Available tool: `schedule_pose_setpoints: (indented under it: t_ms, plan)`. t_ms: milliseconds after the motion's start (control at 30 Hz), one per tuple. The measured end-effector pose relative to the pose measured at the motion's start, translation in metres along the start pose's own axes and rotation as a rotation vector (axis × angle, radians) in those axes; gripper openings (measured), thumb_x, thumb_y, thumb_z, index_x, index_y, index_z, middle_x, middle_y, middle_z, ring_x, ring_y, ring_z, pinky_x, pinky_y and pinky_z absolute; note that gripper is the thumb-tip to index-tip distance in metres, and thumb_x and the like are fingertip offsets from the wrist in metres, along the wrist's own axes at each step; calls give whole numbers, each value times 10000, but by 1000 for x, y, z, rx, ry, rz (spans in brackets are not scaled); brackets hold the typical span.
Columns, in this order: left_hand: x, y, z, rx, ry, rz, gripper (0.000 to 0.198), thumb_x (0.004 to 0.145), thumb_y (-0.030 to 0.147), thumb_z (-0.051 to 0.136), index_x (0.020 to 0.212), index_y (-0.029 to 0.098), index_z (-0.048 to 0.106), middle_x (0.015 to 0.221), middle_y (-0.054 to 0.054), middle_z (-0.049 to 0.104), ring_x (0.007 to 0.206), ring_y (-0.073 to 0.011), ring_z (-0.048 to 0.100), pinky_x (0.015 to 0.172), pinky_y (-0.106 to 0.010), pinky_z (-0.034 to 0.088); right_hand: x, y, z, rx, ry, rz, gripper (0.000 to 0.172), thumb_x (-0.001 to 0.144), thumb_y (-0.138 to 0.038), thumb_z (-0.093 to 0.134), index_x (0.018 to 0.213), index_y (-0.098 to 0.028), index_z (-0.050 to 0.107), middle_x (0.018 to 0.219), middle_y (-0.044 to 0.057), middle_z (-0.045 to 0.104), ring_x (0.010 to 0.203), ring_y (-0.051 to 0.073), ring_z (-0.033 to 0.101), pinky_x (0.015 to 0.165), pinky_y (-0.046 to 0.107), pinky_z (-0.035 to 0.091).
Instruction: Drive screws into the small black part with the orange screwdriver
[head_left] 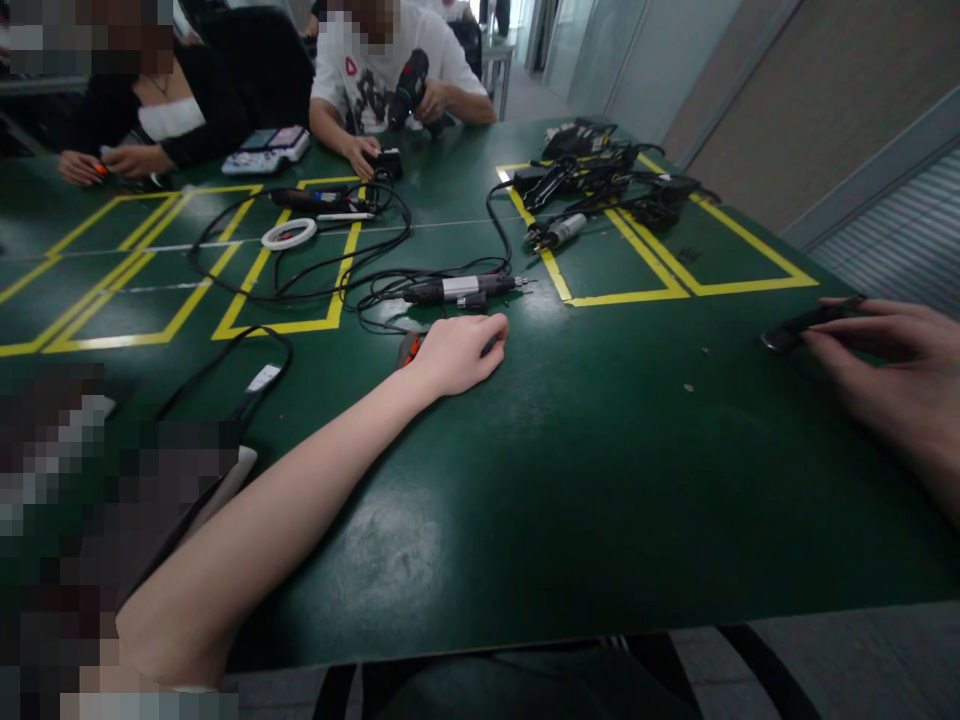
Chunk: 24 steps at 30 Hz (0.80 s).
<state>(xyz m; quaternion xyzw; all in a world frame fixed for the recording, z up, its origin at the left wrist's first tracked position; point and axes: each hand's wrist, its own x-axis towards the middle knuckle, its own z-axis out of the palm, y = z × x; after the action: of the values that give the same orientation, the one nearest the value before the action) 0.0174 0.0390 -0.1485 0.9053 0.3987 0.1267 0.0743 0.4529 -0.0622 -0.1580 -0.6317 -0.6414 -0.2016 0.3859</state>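
- Head view, right: the right hand (889, 375), its forearm cut off by the picture's edge, holds a dark object (799, 327) between thumb and fingers; blur obscures its kind.
- Head view, middle: the left hand (465, 352) lies curled on the green table (600, 490); I cannot tell whether its fingers grip anything.
- An orange-and-black thing (409, 349) is partly hidden by that wrist.

Light glosses the green bench (585, 480). A black chair (259, 70) stands past its far edge, a brownish wall panel (795, 120) and slatted blind (900, 235) past its right; grey floor (870, 665) shows below its near edge.
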Motion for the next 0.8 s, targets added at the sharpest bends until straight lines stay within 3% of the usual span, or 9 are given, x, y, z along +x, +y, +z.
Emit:
schedule_pose_setpoints:
  t_ms: [100, 267, 367, 433, 500, 600, 700, 800]
  plan:
    - [0, 0, 0, -8, 5, -1, 236, 986, 283, 478, 1069, 207, 686, 919, -61, 762, 864, -234, 695, 710, -323, 447, 1, -2, -1, 42, 17, 59, 298, 748, -492, 676, 670, -206, 712, 926, 181, 820, 872, 370, 803, 730, 518, 646]
    - [-1, -1, 1, -5, 28, 10, 225, 983, 280, 479, 1057, 207, 679, 885, -55, 759, 840, -224, 695, 691, -314, 438, 4, -10, -3, 158, -44, 177, 303, 682, -515, 764, 639, -226, 682, 924, 127, 801, 928, 353, 797, 850, 560, 652]
    - [-1, -2, 1, 0, 35, 14, 215, 973, 276, 488, 1055, 214, 677, 867, -48, 755, 835, -221, 696, 684, -306, 436, 6, -16, 0, 251, 6, 271, 411, 602, -588, 847, 639, -232, 646, 905, 113, 780, 939, 360, 792, 904, 602, 637]
    - [0, -2, 1, 1, 31, 11, 215, 970, 276, 491, 1057, 215, 678, 865, -47, 753, 835, -223, 696, 683, -306, 439, 8, -18, 3, 295, 81, 380, 525, 482, -613, 920, 653, -243, 590, 854, 97, 761, 900, 360, 789, 857, 611, 644]
    - [0, -2, 0, -1, 24, 5, 223, 974, 281, 488, 1064, 213, 681, 865, -50, 750, 834, -227, 696, 685, -311, 443, 10, -18, 6, 341, 130, 483, 641, 369, -577, 976, 694, -262, 523, 800, 68, 744, 853, 351, 785, 802, 605, 650]
    - [0, -1, -1, -1, 9, -6, 234, 981, 284, 484, 1075, 209, 685, 880, -54, 753, 841, -231, 697, 696, -319, 447, 12, -15, 9, 456, 67, 556, 734, 297, -495, 1008, 786, -279, 505, 798, 33, 751, 857, 337, 785, 858, 630, 633]
    - [0, 0, -1, 6, -2, -10, 238, 982, 279, 482, 1079, 207, 687, 903, -57, 760, 850, -232, 698, 703, -321, 445, 12, -12, 10, 535, 40, 642, 731, 267, -454, 997, 847, -277, 588, 796, 19, 742, 890, 337, 777, 994, 686, 568]
    - [0, 0, -1, 3, 2, -6, 236, 980, 274, 482, 1079, 209, 686, 909, -58, 766, 850, -232, 697, 702, -319, 444, 12, -7, 10, 580, 27, 733, 625, 310, -365, 973, 836, -268, 650, 838, 26, 740, 899, 323, 761, 1072, 692, 518]
